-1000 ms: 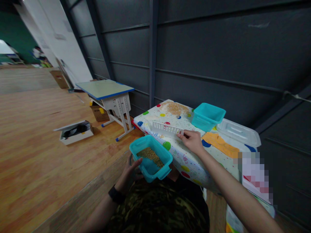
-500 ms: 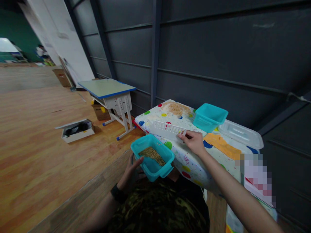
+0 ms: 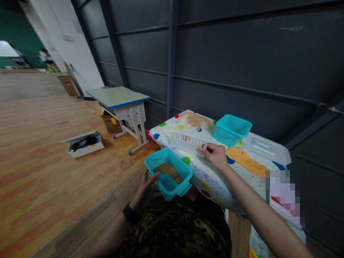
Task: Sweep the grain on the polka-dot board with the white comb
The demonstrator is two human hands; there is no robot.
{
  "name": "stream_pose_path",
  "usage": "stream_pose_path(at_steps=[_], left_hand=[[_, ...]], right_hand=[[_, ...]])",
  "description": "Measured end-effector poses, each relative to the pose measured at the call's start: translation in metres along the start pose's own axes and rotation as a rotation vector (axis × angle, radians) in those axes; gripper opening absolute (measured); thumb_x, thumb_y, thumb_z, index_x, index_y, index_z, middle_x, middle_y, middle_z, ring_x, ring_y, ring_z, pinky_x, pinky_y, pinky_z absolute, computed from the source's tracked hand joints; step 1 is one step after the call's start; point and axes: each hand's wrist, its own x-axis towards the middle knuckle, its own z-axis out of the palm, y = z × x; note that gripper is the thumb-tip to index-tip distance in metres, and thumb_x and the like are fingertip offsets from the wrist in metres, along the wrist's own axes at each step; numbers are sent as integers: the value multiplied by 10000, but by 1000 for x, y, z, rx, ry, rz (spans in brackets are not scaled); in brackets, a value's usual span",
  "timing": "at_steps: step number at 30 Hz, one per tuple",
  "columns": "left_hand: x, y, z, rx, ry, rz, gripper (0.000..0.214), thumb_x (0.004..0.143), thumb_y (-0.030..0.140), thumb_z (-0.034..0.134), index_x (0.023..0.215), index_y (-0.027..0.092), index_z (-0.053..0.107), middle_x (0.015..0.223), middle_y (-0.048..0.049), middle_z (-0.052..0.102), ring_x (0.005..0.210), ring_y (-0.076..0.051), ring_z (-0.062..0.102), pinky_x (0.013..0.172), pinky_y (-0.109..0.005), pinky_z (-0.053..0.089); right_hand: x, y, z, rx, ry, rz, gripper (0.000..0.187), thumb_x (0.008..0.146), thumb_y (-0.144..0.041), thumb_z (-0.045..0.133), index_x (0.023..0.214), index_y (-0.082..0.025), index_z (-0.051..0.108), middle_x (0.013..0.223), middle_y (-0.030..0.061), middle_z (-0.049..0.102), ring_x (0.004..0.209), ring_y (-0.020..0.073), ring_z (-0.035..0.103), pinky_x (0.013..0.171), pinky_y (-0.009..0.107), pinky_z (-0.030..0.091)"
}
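white slotted strip [image 3: 185, 146] points lengthwise leftward from right hand [image 3: 216, 156]

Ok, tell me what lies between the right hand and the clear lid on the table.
In the head view, the orange cloth lies between the right hand and the clear lid, with patterned tablecloth around it.

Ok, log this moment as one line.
left hand: holds teal tub, grains inside | right hand: holds white slotted piece | table: pale grain pile, second teal tub
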Motion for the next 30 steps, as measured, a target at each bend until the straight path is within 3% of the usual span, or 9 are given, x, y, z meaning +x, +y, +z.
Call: stream_pose_path(at_steps=[6,13,21,30], left_hand=[[2,-3,-1,-5,19,8,1213,860,508,1080,1834,371,370,1501,-201,833,1198,-407,907,899,-512,787],[1,-2,-1,20,-7,12,1190,874,542,1064,1829,382,373,1545,-206,811,1205,-409,905,924,-533,782],[4,-5,-2,17,10,8,1181,874,534,1065,1826,371,385,1478,-197,846,1181,-402,910,930,-529,776],[-7,14,11,1,27,18,1210,831,475,1102,1811,319,411,1490,-215,838,1211,-407,900,919,-501,772]], right_hand=[[1,-1,-2,-9,50,6,655,957,-756,708,560,-275,507,515,-10,469,536,163,424,567,338,320],[-1,-1,4,80,-20,43,621,936,-769,754,603,-261,624,524,-4,519,543,176,461,556,328,354],[5,11,2,-58,174,55,599,959,-726,709,596,-276,556,528,6,523,562,191,496,573,334,334],[2,5,12,-121,107,6,567,988,-652,673,595,-290,483,512,12,516,533,189,461,591,349,316]])
